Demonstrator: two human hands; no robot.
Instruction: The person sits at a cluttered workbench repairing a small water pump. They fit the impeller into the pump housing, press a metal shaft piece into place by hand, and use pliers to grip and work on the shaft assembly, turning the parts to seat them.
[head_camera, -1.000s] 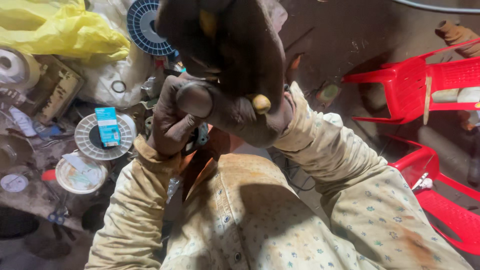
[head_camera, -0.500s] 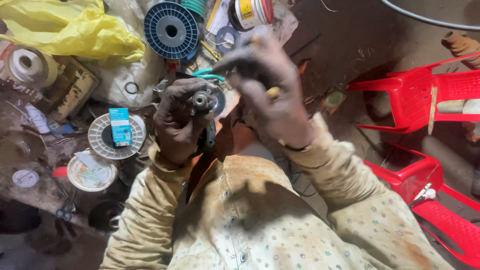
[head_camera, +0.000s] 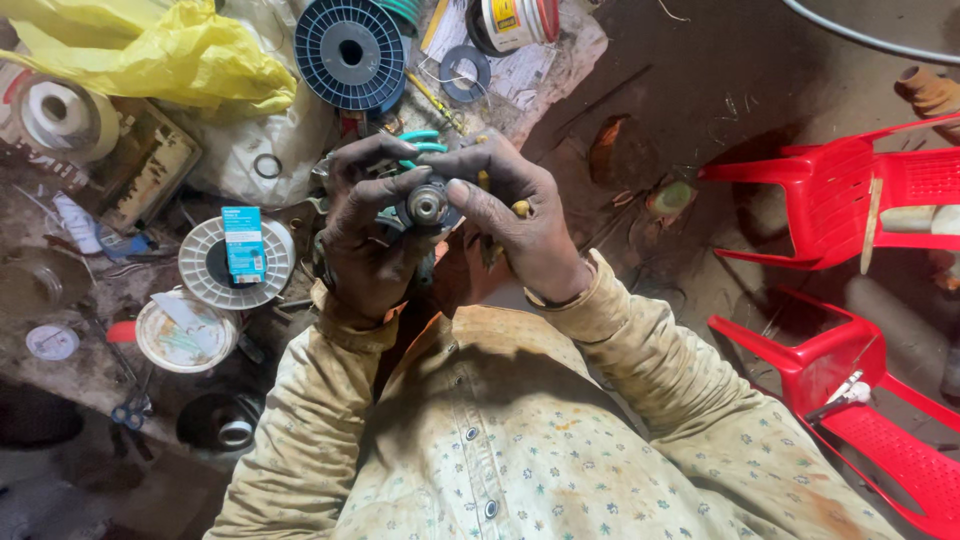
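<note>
Round metal part (head_camera: 428, 204), greasy, shiny hub | both hands grasping it: left (head_camera: 365, 235), right (head_camera: 520, 215)

Left of the blue spool (head_camera: 351, 52) lies a yellow bag (head_camera: 150, 50); red chairs (head_camera: 850, 200) far right; shirt (head_camera: 520, 450) seemingly cream, flower-dotted.

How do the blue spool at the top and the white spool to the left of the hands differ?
The blue spool is dark blue with nothing on its flange; the white spool is pale and has a small blue box lying on it. The blue spool sits above the hands, the white spool beside the left hand. Both lie flat, showing round ribbed flanges with centre holes.
</note>
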